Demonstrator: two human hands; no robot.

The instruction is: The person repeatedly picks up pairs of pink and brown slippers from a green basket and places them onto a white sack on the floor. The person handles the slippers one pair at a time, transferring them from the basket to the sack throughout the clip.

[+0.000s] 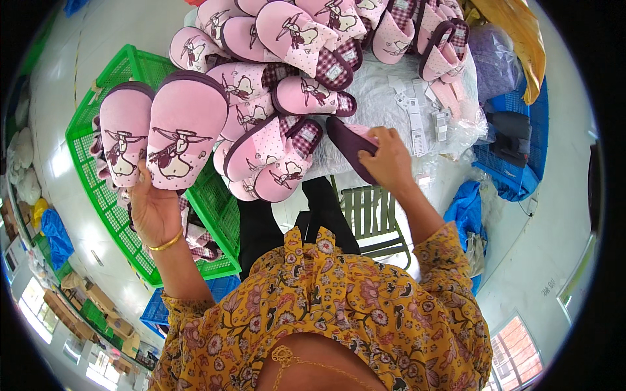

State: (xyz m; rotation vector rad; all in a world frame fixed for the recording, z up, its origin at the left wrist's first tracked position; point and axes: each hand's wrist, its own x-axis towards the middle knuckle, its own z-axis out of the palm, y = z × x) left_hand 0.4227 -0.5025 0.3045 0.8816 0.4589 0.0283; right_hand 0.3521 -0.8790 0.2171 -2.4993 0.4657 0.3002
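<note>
My left hand (155,212) is closed on a pair of pink slippers (186,130) with a cartoon dog print and dark trim, held up side by side over the green crate. In my right hand (389,159) is a single slipper (352,148), tilted so its dark purple sole shows, at the near edge of the table. Between my hands lies a heap of similar pink slippers (264,155) with checked insoles, piled up toward the far side. The fingers of my right hand wrap the slipper's edge and partly hide it.
A green plastic crate (225,212) with slippers in it stands at left. Loose white labels (415,120) lie on the plastic-covered table (372,85). A blue crate (531,163) with a purple bagged bundle (492,62) is at right. A slatted chair (372,212) stands near my legs.
</note>
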